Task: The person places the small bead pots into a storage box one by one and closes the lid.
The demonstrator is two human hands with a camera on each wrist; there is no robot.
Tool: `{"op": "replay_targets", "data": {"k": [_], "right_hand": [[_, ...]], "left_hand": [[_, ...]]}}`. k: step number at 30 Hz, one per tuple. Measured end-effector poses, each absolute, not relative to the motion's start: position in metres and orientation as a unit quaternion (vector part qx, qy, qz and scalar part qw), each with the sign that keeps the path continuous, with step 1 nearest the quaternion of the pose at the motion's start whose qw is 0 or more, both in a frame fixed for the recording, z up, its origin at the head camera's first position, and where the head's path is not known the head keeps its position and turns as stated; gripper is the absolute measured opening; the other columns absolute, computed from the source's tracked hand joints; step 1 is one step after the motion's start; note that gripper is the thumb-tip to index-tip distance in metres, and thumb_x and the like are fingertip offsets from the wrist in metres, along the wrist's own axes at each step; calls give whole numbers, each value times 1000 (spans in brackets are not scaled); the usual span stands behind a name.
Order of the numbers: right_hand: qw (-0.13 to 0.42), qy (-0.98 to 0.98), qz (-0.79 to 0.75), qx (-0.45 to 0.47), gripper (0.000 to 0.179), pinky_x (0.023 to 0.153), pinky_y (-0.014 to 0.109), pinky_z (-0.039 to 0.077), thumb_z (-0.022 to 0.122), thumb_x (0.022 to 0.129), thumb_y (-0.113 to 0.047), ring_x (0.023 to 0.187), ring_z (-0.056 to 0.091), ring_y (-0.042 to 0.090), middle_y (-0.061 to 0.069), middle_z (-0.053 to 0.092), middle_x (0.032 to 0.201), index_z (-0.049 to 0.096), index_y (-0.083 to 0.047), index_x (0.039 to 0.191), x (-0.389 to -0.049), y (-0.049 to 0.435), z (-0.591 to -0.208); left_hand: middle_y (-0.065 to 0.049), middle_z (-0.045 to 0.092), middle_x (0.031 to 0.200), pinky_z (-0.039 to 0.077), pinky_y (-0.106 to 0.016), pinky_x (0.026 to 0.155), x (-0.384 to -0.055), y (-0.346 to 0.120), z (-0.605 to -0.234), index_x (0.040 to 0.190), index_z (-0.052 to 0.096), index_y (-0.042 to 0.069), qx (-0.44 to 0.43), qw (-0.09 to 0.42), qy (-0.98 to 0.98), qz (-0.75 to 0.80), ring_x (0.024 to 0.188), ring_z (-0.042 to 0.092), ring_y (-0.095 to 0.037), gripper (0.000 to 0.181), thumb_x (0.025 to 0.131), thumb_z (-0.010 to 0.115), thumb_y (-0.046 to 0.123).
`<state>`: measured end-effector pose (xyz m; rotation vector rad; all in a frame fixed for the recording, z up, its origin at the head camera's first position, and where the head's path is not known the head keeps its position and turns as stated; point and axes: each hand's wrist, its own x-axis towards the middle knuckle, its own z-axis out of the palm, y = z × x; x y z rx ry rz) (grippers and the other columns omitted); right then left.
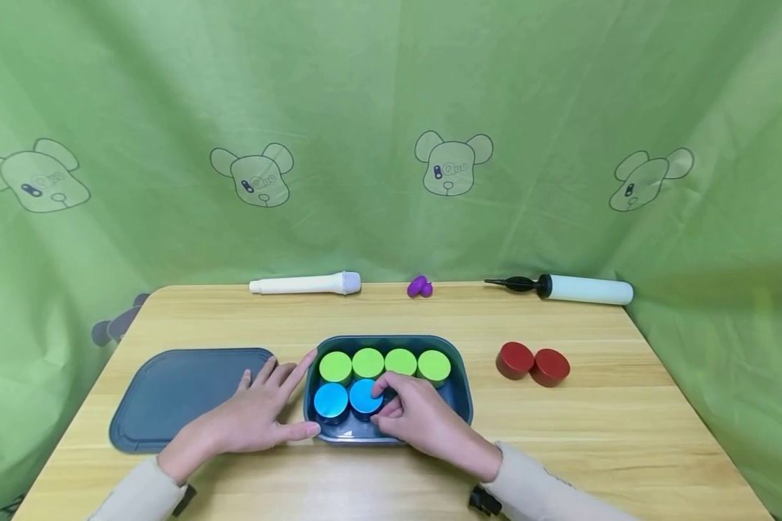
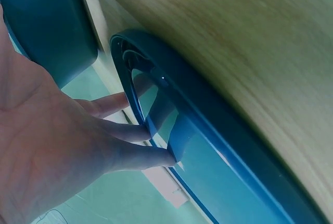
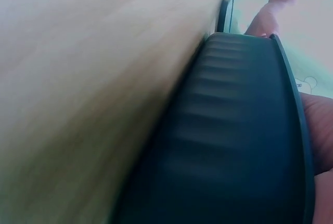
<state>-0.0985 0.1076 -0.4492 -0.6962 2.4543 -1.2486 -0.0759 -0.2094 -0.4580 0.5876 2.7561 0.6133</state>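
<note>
A dark blue-grey lunch-box-like container [image 1: 459, 412] stands on the table with several short round blocks inside. Four-sided with rounded corners, it holds a back row of green blocks [image 1: 368, 363]. In front sit two blue blocks, one at the left [image 1: 331, 400] and another [image 1: 365, 396] beside it. My right hand [image 1: 423, 416] reaches over the near rim and grips that second blue block with thumb and forefinger. My left hand [image 1: 254, 416] is spread with straight fingers, thumb and forefinger at the container's left end; its other fingertips meet the flat lid [image 2: 218, 156].
Two red round blocks, one [image 1: 514, 360] touching the other [image 1: 550, 367], lie right of the container. Along the back edge are a white microphone-shaped stick [image 1: 300, 284], a small purple object [image 1: 420, 286] and a white hand pump [image 1: 586, 289]. A green curtain [image 1: 365, 87] surrounds the table.
</note>
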Motion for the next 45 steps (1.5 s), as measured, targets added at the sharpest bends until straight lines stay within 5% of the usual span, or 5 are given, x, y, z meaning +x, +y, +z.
{"op": "replay_targets", "data": {"k": [14, 25, 31, 40, 45], "right_hand": [[73, 844, -491, -204, 19, 72, 28, 60, 82, 99, -13, 78, 72, 14, -2, 75, 93, 74, -11, 116, -92, 141, -437], [-64, 812, -561, -148, 12, 61, 25, 49, 76, 102, -3, 71, 59, 19, 13, 67, 87, 74, -6, 114, -101, 224, -444], [-114, 825, -545, -103, 16, 66, 23, 49, 75, 104, -5, 76, 58, 16, 10, 65, 92, 72, 0, 120, -109, 273, -446], [-85, 905, -415, -45, 40, 58, 28, 46, 78, 105, -26, 77, 54, 14, 13, 57, 137, 66, -8, 138, -124, 335, -453], [-15, 911, -412, -17, 55, 56, 30, 47, 80, 103, -29, 74, 55, 15, 21, 51, 140, 58, -1, 146, -128, 356, -462]], "left_hand": [[-22, 43, 163, 13, -93, 109, -74, -207, -456, 178, 1, 33, 213, 111, 948, 210, 153, 21, -67, 108, 100, 65, 72], [-23, 39, 168, 12, -92, 110, -73, -207, -456, 178, 1, 34, 209, 116, 947, 213, 154, 20, -66, 108, 100, 66, 71], [-24, 39, 167, 12, -92, 109, -73, -207, -456, 178, 1, 33, 210, 114, 948, 212, 154, 20, -66, 108, 100, 66, 70], [-22, 33, 173, 9, -91, 111, -72, -209, -458, 177, -2, 37, 197, 133, 946, 219, 157, 16, -63, 108, 100, 65, 72], [-23, 34, 172, 8, -90, 112, -75, -207, -460, 177, -1, 37, 200, 129, 947, 215, 157, 15, -63, 106, 101, 64, 72]]}}
